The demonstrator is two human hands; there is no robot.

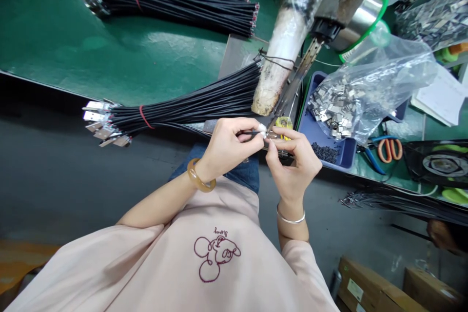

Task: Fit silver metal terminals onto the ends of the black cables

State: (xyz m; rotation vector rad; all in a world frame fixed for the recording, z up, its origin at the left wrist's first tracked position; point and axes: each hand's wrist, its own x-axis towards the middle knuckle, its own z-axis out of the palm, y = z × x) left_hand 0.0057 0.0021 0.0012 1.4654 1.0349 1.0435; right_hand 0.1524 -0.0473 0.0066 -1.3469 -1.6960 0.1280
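Observation:
My left hand (234, 144) pinches the end of a black cable (248, 132) between thumb and forefinger, with a white covering on one fingertip. Close against it, my right hand (294, 156) has thumb and fingers closed on a small shiny metal piece (271, 134) at the cable's end. Its exact shape is too small to make out. Behind my left hand lies a bundle of black cables (190, 95), tied with a red band and fitted with metal connectors (106, 122) at the left end. A yellow object (283, 126) sits just beyond my right fingers.
A plastic-wrapped tube (276, 58) and a metal-armed fixture (302, 70) hang over the bench near my hands. At right, a blue tray (345, 156) holds metal shells (338, 105) and small black parts. Pliers (389, 148) lie beside it. Another cable bundle (175, 0) rests behind.

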